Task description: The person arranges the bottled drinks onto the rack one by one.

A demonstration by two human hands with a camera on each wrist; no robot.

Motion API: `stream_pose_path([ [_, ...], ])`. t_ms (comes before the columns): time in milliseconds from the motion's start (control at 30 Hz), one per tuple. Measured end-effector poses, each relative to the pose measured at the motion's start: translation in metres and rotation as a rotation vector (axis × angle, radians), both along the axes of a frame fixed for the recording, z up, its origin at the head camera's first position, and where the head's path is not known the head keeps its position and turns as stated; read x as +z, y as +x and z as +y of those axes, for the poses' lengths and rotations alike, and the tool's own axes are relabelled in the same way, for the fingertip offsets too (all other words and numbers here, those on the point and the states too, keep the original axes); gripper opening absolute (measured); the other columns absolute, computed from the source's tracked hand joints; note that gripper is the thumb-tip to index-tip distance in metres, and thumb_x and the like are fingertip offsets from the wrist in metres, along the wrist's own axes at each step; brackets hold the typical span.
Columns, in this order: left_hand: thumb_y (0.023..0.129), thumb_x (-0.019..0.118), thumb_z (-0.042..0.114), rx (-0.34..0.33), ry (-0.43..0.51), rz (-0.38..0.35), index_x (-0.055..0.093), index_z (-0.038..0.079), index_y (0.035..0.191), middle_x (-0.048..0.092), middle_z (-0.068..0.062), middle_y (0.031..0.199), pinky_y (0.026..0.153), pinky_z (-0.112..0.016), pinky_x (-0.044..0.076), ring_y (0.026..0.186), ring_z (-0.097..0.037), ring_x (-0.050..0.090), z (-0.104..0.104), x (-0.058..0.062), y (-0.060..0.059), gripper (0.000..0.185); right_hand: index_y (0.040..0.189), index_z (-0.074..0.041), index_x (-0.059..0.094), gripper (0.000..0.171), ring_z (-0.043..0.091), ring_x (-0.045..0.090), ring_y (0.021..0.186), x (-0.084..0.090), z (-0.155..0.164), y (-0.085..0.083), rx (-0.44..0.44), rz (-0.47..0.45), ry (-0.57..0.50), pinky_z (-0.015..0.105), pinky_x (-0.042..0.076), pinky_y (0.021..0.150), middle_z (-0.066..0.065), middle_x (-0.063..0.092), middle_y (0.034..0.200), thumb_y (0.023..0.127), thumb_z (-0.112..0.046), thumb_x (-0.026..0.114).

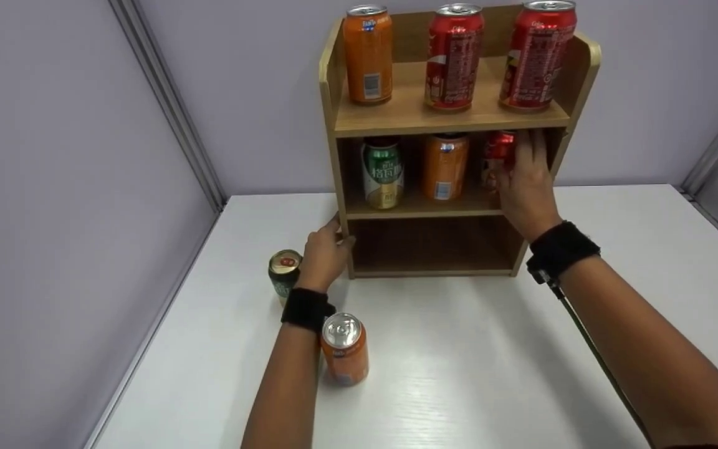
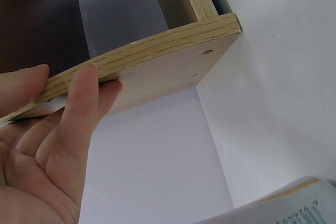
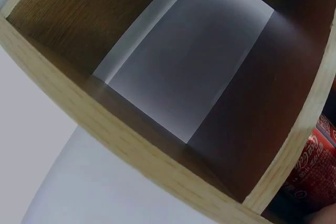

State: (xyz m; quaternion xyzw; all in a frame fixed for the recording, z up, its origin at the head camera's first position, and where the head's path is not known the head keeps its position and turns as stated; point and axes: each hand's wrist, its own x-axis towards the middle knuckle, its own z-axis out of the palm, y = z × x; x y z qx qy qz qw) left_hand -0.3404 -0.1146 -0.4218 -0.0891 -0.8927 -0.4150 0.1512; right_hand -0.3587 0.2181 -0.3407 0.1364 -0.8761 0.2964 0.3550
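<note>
The pale-brown, three-tiered wooden shelf unit [image 1: 418, 214] stands upright, one side edge pinched by the left hand [image 1: 326, 254]. On its middle tier, at the fingers of the right hand [image 1: 527, 196], is a partly hidden red Coca-Cola can [image 1: 497, 148].

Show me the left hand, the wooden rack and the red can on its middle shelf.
Left hand [image 1: 324, 257], head view, its back.
Wooden rack [image 1: 424, 214], head view, a board's edge.
Red can [image 1: 496, 151], head view, its side.

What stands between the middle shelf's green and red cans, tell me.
An orange can stands between the green can and the red can in the head view.
</note>
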Motion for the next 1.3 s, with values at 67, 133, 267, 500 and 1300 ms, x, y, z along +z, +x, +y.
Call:
stream_pose_path([
  [67, 0.092, 0.066, 0.011, 0.002, -0.003, 0.0, 0.056, 0.005, 0.136, 0.068, -0.017, 0.114, 0.081, -0.035, 0.054, 0.101, -0.026, 0.067, -0.001, -0.002, 0.0, 0.045, 0.156, -0.01, 0.014, 0.071, 0.027, 0.019, 0.143, -0.003, -0.001, 0.002, 0.018, 0.012, 0.0, 0.04, 0.021, 0.113, 0.018, 0.014, 0.157, 0.099, -0.02, 0.056],
  [133, 0.092, 0.066, 0.01, 0.001, -0.003, -0.001, 0.055, 0.006, 0.137, 0.067, -0.016, 0.117, 0.081, -0.034, 0.054, 0.101, -0.026, 0.067, -0.001, -0.003, 0.001, 0.047, 0.156, -0.012, 0.014, 0.074, 0.024, 0.017, 0.143, -0.006, -0.003, 0.005, 0.036, 0.019, -0.01, 0.039, 0.022, 0.113, 0.015, 0.012, 0.158, 0.098, -0.022, 0.059],
  [267, 0.092, 0.066, 0.01, -0.007, 0.004, 0.001, 0.053, 0.007, 0.139, 0.064, -0.015, 0.122, 0.081, -0.034, 0.054, 0.103, -0.027, 0.067, -0.001, -0.003, 0.001, 0.049, 0.155, -0.01, 0.016, 0.076, 0.022, 0.014, 0.144, -0.008, -0.006, 0.018, 0.07, -0.005, -0.053, 0.041, 0.022, 0.113, 0.013, 0.008, 0.159, 0.097, -0.029, 0.06],
  [500, 0.093, 0.064, 0.01, -0.006, -0.009, 0.005, 0.053, 0.006, 0.139, 0.065, -0.017, 0.119, 0.081, -0.034, 0.054, 0.103, -0.027, 0.066, 0.0, 0.0, 0.002, 0.047, 0.153, -0.005, 0.021, 0.073, 0.019, 0.007, 0.146, -0.014, -0.013, 0.044, 0.153, -0.005, -0.087, 0.04, 0.015, 0.115, 0.01, 0.006, 0.161, 0.098, -0.033, 0.059],
  [1300, 0.094, 0.065, 0.013, 0.005, -0.032, -0.005, 0.051, 0.007, 0.142, 0.065, -0.014, 0.121, 0.082, -0.034, 0.054, 0.104, -0.026, 0.066, 0.0, 0.001, 0.001, 0.05, 0.147, 0.003, 0.031, 0.07, 0.031, 0.028, 0.141, -0.06, -0.074, 0.109, 0.521, 0.138, 0.046, 0.04, 0.026, 0.112, 0.017, 0.025, 0.156, 0.097, -0.036, 0.061],
])
